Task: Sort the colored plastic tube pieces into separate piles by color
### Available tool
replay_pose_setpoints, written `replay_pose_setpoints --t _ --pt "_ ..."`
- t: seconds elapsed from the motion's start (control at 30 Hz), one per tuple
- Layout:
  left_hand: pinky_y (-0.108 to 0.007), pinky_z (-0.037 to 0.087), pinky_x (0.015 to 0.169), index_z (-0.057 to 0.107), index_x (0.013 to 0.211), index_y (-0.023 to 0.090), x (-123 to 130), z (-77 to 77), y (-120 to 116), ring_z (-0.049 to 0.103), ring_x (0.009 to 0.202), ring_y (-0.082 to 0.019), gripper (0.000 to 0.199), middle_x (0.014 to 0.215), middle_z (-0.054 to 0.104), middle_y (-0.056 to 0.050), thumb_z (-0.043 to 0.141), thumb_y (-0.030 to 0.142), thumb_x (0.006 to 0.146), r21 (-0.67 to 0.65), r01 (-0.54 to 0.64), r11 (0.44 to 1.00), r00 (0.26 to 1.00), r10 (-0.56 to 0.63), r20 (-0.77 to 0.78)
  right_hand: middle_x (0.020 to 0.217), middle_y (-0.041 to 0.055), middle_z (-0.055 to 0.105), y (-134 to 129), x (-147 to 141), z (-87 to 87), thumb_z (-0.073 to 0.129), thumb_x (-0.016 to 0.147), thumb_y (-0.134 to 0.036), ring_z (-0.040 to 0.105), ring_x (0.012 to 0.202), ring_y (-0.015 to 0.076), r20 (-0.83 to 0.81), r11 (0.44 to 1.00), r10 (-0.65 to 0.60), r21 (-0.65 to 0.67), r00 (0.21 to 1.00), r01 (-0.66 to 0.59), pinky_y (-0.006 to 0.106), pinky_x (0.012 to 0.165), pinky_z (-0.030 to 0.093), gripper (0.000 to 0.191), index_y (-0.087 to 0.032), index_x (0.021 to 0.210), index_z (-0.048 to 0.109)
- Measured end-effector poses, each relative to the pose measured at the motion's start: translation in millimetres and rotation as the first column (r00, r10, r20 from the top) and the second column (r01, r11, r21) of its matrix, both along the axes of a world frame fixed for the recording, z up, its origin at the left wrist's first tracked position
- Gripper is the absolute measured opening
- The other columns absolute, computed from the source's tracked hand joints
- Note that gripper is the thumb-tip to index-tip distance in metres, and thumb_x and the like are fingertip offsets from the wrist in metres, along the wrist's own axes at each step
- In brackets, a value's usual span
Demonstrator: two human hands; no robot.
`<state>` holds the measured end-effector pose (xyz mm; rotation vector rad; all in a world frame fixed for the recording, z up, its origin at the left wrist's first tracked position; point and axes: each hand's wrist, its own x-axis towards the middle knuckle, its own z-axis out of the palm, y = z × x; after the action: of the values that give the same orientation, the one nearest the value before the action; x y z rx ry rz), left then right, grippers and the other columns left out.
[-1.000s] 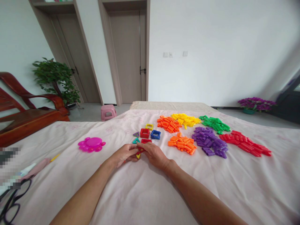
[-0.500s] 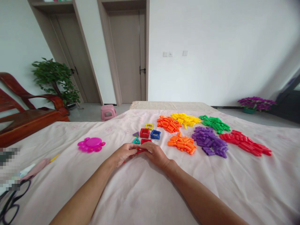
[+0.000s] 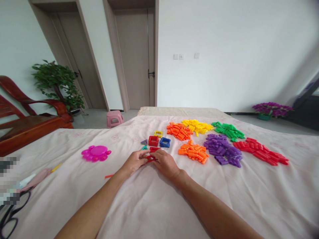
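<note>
My left hand (image 3: 135, 162) and my right hand (image 3: 166, 163) meet near the middle of the table, fingers curled around a red frame-shaped magnetic tile (image 3: 151, 159). The fingers partly hide it. Just beyond them lies another red tile piece (image 3: 155, 149). Farther back are a stack of red square tiles (image 3: 153, 141), a stack of blue square tiles (image 3: 164, 142) and a yellow square tile (image 3: 158, 134). A purple triangle tile (image 3: 144, 142) and a teal triangle tile (image 3: 144, 148) lie left of them. A thin orange-red piece (image 3: 109, 176) rests beside my left wrist.
Plastic pieces lie heaped by colour on the right: orange (image 3: 193, 152), yellow (image 3: 198, 126), green (image 3: 228, 130), purple (image 3: 222, 149), red (image 3: 260, 151). A magenta paw-shaped toy (image 3: 96, 153) is at left. Black-framed glasses (image 3: 16, 207) lie at the near left edge of the cloth (image 3: 149, 212).
My left hand has shifted slightly right and up, closer to my right hand. The thin orange-red piece now shows left of my wrist. More of the red tile behind my fingers is visible.
</note>
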<state>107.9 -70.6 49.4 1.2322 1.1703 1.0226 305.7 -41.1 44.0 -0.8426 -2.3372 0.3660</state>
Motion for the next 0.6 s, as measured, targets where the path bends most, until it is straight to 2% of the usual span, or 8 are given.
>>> replay_pose_setpoints --t 0.13,0.2,0.3,0.37,0.5,0.6 --pt "-0.03 0.049 0.075 0.069 0.122 0.013 4 -1.0 0 0.065 0.081 -0.017 0.061 0.095 0.071 -0.008 0.082 0.031 0.065 -0.024 -0.022 0.999 1.0 0.022 0.003 0.101 0.0078 0.068 -2 -1 3.2 0.061 0.094 -0.023 0.063 0.092 0.0198 0.128 0.998 -0.053 0.023 0.99 0.05 0.028 0.078 0.049 0.014 -0.02 0.105 0.069" --pt "-0.03 0.049 0.076 0.071 0.119 0.013 6 1.2 0 0.065 0.083 -0.018 0.057 0.098 0.072 -0.009 0.081 0.033 0.067 -0.021 -0.011 1.0 1.0 0.011 -0.014 0.103 0.0083 0.068 -2 2 7.0 0.058 0.096 -0.023 0.063 0.094 0.0201 0.173 0.996 -0.091 0.009 0.981 0.091 0.028 0.077 0.048 0.016 -0.02 0.108 0.068" --pt "-0.029 0.047 0.076 0.073 0.114 0.013 4 3.9 2 0.065 0.085 -0.018 0.049 0.104 0.073 -0.01 0.078 0.035 0.07 0.011 0.0 1.0 0.995 0.001 -0.098 0.106 0.0085 0.067 0 10 15.4 0.055 0.098 -0.025 0.063 0.096 0.0206 0.262 0.983 -0.169 -0.025 0.95 0.182 0.027 0.076 0.046 0.018 -0.02 0.109 0.068" --pt "-0.029 0.047 0.074 0.074 0.11 0.012 -3 3.2 5 0.064 0.081 -0.017 0.047 0.1 0.073 -0.01 0.077 0.036 0.069 0.045 -0.039 0.998 0.984 0.046 -0.173 0.105 0.0087 0.067 3 17 20.8 0.053 0.098 -0.027 0.063 0.096 0.0211 0.335 0.97 -0.218 -0.031 0.917 0.242 0.028 0.075 0.045 0.019 -0.02 0.108 0.068" --pt "-0.03 0.048 0.074 0.075 0.099 0.012 -35 1.7 17 0.066 0.08 -0.02 0.043 0.089 0.074 -0.009 0.078 0.037 0.065 0.135 -0.105 0.985 0.943 0.141 -0.301 0.105 0.01 0.066 5 27 26.2 0.052 0.097 -0.028 0.062 0.098 0.0223 0.414 0.952 -0.279 0.0 0.867 0.306 0.029 0.078 0.044 0.02 -0.019 0.103 0.069" --pt "-0.034 0.049 0.077 0.075 0.101 0.013 -79 9.0 23 0.067 0.084 -0.025 0.044 0.09 0.074 -0.01 0.074 0.04 0.066 0.179 -0.209 0.961 0.845 0.27 -0.461 0.103 0.0106 0.066 6 31 26.3 0.052 0.096 -0.03 0.061 0.098 0.0227 0.4 0.959 -0.263 0.009 0.878 0.283 0.029 0.079 0.043 0.022 -0.018 0.099 0.071"
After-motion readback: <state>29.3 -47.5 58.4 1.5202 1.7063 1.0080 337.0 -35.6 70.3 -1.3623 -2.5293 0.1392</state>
